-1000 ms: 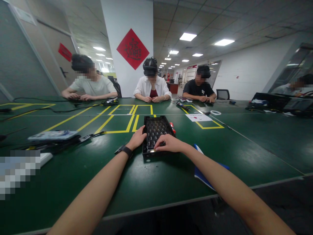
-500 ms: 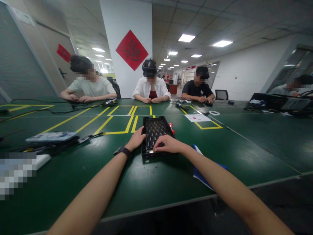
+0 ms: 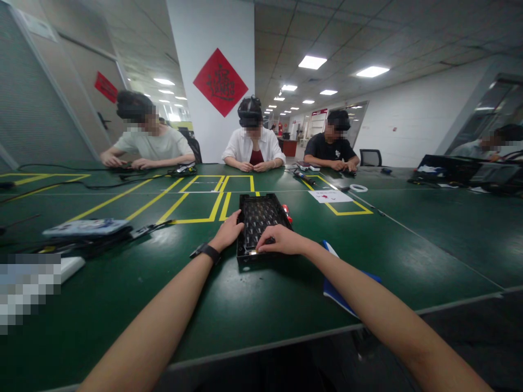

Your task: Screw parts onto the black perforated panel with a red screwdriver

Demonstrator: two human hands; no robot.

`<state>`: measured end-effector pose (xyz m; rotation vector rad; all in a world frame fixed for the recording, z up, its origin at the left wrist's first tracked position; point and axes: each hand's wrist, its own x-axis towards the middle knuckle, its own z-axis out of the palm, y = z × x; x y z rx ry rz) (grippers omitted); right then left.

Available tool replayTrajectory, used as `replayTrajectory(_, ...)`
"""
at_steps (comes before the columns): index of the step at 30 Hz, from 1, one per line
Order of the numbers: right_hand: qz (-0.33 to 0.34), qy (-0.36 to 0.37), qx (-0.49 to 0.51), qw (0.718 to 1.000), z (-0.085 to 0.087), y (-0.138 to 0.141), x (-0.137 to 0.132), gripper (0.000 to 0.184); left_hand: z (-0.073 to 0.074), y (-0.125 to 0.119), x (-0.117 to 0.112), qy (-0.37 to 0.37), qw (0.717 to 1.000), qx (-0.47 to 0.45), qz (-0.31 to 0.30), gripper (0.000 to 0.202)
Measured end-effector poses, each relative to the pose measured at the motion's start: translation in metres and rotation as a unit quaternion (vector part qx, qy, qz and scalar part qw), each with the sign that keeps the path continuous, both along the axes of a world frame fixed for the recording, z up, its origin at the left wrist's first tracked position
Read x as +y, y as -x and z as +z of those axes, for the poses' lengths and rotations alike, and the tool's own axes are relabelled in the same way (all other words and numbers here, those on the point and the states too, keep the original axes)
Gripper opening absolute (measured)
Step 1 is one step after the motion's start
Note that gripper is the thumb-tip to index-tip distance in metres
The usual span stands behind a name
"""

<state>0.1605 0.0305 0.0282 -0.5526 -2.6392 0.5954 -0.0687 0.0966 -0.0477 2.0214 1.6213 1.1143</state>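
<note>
A shallow black plastic case (image 3: 242,257) with rows of small shiny pieces inside lies on the table in front of me. My left hand (image 3: 229,231) grips its left wall, thumb over the rim and fingers along the outside. Over the near end of the case, my right hand (image 3: 280,239) is closed in a pinch. Its fingertips touch a small pale piece (image 3: 253,252) by the near wall; whether anything is between them is too small to tell. Part of the case's right side is hidden behind my right hand.
Right of the case lie a red object (image 3: 286,209) and a blue-and-white item (image 3: 339,296) under my right forearm. A light blue box (image 3: 85,227) with cables is at left. White paper (image 3: 330,196) and a tape roll (image 3: 358,188) lie farther off. Several people sit opposite.
My hands and the case hold almost the same place; the right fingertips stay at the near end. The person at far left has shifted a hand slightly.
</note>
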Motion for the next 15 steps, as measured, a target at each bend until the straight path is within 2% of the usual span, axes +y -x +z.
replayTrajectory(15,-0.006,0.021,0.007,1.000,-0.0015,0.0004,0.0007,0.019,-0.0012,0.0002,0.0015,-0.007,1.000,0.010,-0.001,0.063)
